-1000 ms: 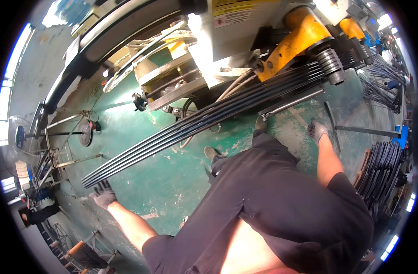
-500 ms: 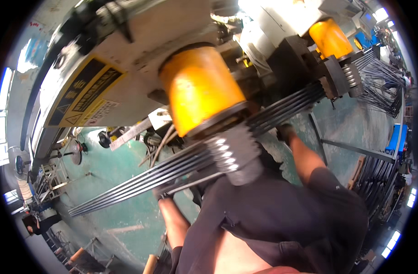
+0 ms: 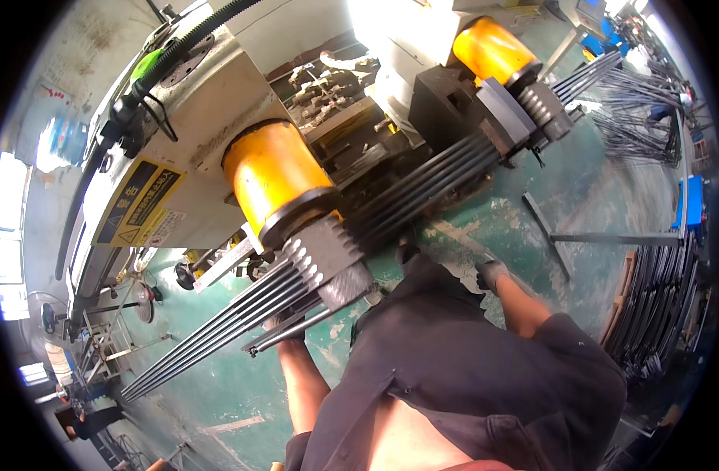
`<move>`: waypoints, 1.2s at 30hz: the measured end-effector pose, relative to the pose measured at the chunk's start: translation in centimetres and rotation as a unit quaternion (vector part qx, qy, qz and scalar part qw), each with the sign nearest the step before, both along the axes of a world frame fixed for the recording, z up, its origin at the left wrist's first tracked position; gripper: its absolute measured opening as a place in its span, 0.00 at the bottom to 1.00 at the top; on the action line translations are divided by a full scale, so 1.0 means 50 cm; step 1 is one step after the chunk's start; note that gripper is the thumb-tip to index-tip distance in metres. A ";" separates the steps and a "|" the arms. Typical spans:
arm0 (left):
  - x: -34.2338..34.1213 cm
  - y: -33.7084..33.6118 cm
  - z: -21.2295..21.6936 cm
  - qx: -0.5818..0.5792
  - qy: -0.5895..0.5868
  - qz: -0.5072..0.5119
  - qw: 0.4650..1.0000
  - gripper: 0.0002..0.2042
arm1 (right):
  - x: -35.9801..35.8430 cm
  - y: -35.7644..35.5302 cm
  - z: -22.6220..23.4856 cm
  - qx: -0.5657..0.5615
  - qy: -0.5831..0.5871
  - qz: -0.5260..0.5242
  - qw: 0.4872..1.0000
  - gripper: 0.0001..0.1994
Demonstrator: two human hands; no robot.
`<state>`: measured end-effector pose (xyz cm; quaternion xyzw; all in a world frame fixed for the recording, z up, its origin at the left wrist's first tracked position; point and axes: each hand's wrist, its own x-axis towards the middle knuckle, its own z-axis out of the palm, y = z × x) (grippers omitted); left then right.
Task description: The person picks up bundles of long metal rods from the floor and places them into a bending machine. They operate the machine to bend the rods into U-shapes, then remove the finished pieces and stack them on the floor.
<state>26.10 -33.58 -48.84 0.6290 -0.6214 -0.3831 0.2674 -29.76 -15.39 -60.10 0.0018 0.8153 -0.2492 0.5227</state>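
Note:
Several long dark metal rods [image 3: 218,332] run side by side, slanting from lower left to upper right through two ribbed metal clamp blocks [image 3: 325,255]. Above each block is a yellow cylinder [image 3: 273,177], part of a pale machine. My left hand [image 3: 284,320], in a dark glove, is at the underside of the near rods, behind a short metal rod [image 3: 304,327] with a small fitting at its end. Its fingers are mostly hidden. My right hand [image 3: 492,275], also gloved, hangs below the rods, apart from them, with its fingers loose and nothing visible in them.
The second yellow cylinder [image 3: 497,51] stands farther right. A dark metal frame [image 3: 611,238] reaches in from the right, near stacked dark rods [image 3: 650,306]. Loose metal parts [image 3: 324,94] lie on the machine bed. A person [image 3: 92,424] is at the far left.
The machine and rods have shifted left in view. My right hand has come away from the rods and down. More of the short rod's end now shows past my left hand.

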 end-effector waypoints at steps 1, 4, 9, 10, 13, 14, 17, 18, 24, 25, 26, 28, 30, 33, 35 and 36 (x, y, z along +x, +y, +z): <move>0.010 0.006 -0.003 -0.028 -0.066 -0.020 0.997 0.23 | 0.016 0.019 0.022 0.004 0.011 -0.007 1.000 0.12; 0.032 0.035 -0.007 -0.105 -0.213 -0.070 0.969 0.22 | 0.056 0.065 0.088 0.002 0.042 -0.033 0.999 0.17; 0.035 0.061 0.062 -0.176 -0.443 -0.127 0.870 0.22 | 0.041 0.102 0.081 -0.120 0.002 -0.105 0.987 0.17; 0.035 0.065 0.095 -0.166 -0.477 -0.126 0.854 0.24 | 0.043 0.084 0.092 -0.148 -0.014 -0.101 0.984 0.18; 0.113 0.064 0.056 0.004 0.489 0.180 0.854 0.21 | 0.050 -0.010 0.155 -0.196 0.029 -0.088 0.976 0.17; 0.149 0.062 0.055 0.047 0.686 0.221 0.692 0.21 | 0.044 -0.039 0.160 -0.227 0.021 -0.088 0.970 0.18; 0.118 0.072 0.171 -0.059 0.692 0.191 0.693 0.22 | 0.048 -0.122 0.229 -0.295 0.007 -0.062 0.953 0.18; 0.106 0.084 0.208 -0.092 0.598 0.273 0.748 0.22 | 0.049 -0.147 0.257 -0.307 0.011 -0.030 0.951 0.17; 0.167 0.118 0.263 -0.088 0.622 0.280 0.726 0.33 | 0.064 -0.237 0.420 -0.402 -0.014 -0.008 0.915 0.16; 0.165 0.121 0.278 -0.077 0.622 0.281 0.726 0.32 | 0.058 -0.246 0.434 -0.404 -0.019 -0.008 0.914 0.16; 0.213 0.120 0.255 -0.064 0.634 0.243 0.731 0.31 | 0.042 -0.253 0.410 -0.436 -0.015 0.008 0.900 0.15; 0.194 0.116 0.277 -0.048 0.616 0.280 0.735 0.29 | 0.033 -0.264 0.415 -0.463 0.001 0.006 0.886 0.11; 0.179 0.114 0.291 -0.056 0.579 0.283 0.763 0.27 | 0.031 -0.276 0.430 -0.486 0.003 0.006 0.874 0.09; 0.142 0.110 0.319 -0.098 0.504 0.327 0.793 0.26 | 0.040 -0.291 0.468 -0.506 -0.019 -0.002 0.863 0.10; 0.101 0.099 0.374 -0.150 0.441 0.305 0.831 0.26 | 0.041 -0.301 0.484 -0.507 -0.039 -0.020 0.861 0.11; 0.109 0.096 0.400 -0.156 0.413 0.316 0.840 0.26 | 0.042 -0.306 0.487 -0.504 -0.056 -0.033 0.861 0.11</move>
